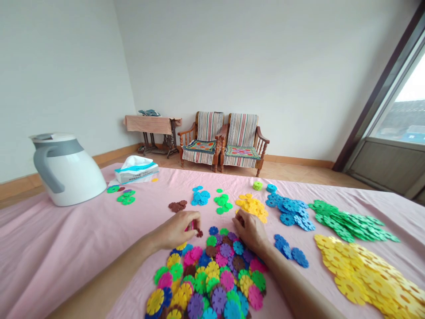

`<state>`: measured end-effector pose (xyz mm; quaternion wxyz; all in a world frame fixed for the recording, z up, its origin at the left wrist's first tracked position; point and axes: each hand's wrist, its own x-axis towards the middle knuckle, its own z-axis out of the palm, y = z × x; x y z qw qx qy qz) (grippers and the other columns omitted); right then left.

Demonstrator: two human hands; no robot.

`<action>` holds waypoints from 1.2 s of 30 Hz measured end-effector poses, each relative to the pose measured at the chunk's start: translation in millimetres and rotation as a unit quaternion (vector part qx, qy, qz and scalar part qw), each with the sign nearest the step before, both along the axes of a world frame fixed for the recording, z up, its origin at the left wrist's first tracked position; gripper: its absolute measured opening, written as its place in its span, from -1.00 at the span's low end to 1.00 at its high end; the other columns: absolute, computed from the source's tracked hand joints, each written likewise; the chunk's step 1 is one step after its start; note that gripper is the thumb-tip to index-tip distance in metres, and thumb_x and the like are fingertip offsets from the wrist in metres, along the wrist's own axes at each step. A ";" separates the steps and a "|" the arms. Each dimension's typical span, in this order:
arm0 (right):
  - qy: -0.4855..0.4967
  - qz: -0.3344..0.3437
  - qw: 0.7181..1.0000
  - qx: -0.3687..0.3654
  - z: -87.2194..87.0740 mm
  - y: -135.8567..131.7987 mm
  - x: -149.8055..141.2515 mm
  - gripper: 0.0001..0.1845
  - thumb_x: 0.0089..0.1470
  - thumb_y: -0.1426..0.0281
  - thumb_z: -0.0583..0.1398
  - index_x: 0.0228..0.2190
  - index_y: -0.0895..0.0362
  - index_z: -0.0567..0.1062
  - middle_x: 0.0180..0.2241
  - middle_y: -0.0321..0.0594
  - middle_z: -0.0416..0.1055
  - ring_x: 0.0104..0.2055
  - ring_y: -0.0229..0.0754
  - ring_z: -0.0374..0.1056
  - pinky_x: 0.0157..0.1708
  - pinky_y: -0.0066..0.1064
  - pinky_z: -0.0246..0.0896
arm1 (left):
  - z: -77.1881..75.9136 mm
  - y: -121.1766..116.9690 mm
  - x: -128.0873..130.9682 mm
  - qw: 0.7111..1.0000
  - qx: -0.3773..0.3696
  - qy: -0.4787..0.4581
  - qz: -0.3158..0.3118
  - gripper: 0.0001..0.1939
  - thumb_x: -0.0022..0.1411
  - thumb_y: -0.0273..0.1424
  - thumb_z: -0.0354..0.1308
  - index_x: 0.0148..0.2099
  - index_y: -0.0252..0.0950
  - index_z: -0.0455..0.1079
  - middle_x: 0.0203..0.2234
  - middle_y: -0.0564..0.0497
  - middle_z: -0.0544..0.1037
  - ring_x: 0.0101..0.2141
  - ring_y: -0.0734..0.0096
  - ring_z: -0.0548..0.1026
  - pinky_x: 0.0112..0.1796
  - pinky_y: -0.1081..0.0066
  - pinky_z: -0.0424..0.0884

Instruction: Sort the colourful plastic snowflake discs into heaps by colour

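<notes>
My left hand (177,230) rests on the pink tablecloth (83,239), fingers pinched around small discs, one pink and one brown. My right hand (250,230) lies curled at the far edge of a mixed heap of colourful snowflake discs (209,279); whatever its fingers hold is hidden. Ahead of the hands lie small sorted groups: brown discs (177,205), blue discs (200,196), green discs (222,203) and yellow discs (252,206).
A white kettle (66,168) and a tissue pack (136,170) stand at the far left. Large blue (290,212), green (348,221) and yellow (365,270) piles lie on the right. Two wooden armchairs (222,141) stand by the wall.
</notes>
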<state>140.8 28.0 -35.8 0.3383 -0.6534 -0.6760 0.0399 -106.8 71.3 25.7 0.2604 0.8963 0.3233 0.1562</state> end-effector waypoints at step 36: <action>-0.010 0.000 1.000 0.019 -2.9 0.5 -0.5 -0.84 0.02 0.42 0.06 -0.56 0.13 0.29 -0.61 -0.34 0.31 -0.56 -0.33 0.18 -0.54 -0.52 -0.13 | -1.9 -31.7 20.6 0.990 0.067 0.015 -0.121 -0.79 0.17 -0.53 0.04 -0.24 -0.25 0.48 -0.37 0.01 0.49 -0.30 0.43 0.42 -0.26 0.49 0.29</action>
